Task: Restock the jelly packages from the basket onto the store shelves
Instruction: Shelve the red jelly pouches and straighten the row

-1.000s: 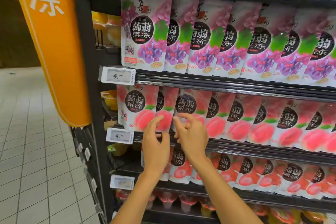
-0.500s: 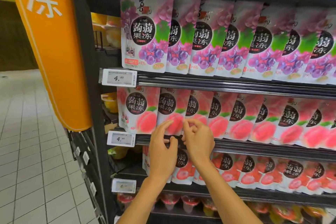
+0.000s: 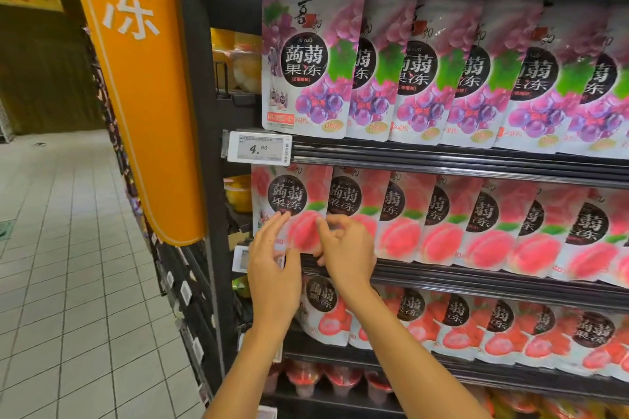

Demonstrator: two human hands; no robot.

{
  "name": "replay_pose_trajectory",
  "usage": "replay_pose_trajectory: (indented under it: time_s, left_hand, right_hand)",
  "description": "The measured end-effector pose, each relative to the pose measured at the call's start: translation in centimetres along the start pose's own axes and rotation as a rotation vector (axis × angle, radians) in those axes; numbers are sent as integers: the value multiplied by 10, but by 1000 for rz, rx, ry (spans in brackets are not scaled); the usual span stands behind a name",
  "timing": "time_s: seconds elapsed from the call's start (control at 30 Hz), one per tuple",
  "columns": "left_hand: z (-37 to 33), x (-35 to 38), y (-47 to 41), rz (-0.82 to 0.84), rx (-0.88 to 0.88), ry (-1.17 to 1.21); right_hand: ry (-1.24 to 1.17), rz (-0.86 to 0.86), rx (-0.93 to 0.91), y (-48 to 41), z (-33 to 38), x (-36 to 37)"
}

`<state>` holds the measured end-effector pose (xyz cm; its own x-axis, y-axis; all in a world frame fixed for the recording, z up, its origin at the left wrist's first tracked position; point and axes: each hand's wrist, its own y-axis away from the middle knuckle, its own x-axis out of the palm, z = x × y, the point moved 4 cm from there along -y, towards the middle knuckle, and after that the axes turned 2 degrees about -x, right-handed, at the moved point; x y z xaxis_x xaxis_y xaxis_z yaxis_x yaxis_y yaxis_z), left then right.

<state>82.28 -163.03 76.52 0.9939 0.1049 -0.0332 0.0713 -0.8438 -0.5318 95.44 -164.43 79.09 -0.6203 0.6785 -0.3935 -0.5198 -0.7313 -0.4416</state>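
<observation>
One peach jelly pouch point(image 3: 289, 196) behind left hand point(image 3: 272, 272), fingers straight, right hand point(image 3: 347, 252) fingers curled, grip unclear, price tag point(image 3: 240, 257) half-hidden

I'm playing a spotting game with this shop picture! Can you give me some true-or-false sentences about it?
1. The grape packages are on the shelf above the peach packages. True.
2. Both hands are up at the grape row. False: the left hand and right hand are at the leftmost peach package.
3. The price tag under the grape row says 4.90. True.
4. The big sign on the left is blue. False: the sign is orange.
</observation>
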Motion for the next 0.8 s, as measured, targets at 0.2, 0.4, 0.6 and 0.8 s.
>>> replay_pose_trajectory:
  time_s: [0.2,0.4,0.6,0.8]
  left_hand:
    - [-3,1,1,51,-1,6]
    - [-8,15,9,81,30,-41]
    - [-7,21,13,76,19,-101]
    - [-12,19,16,104,-14,-76]
  right_hand:
    - [-72,-36,39,3,-4,-4]
    - [-41,-61,26,5,-11,-21]
    - [-38,-38,-1,7,-15,-27]
    - [-72,-47,26,11,-18,-26]
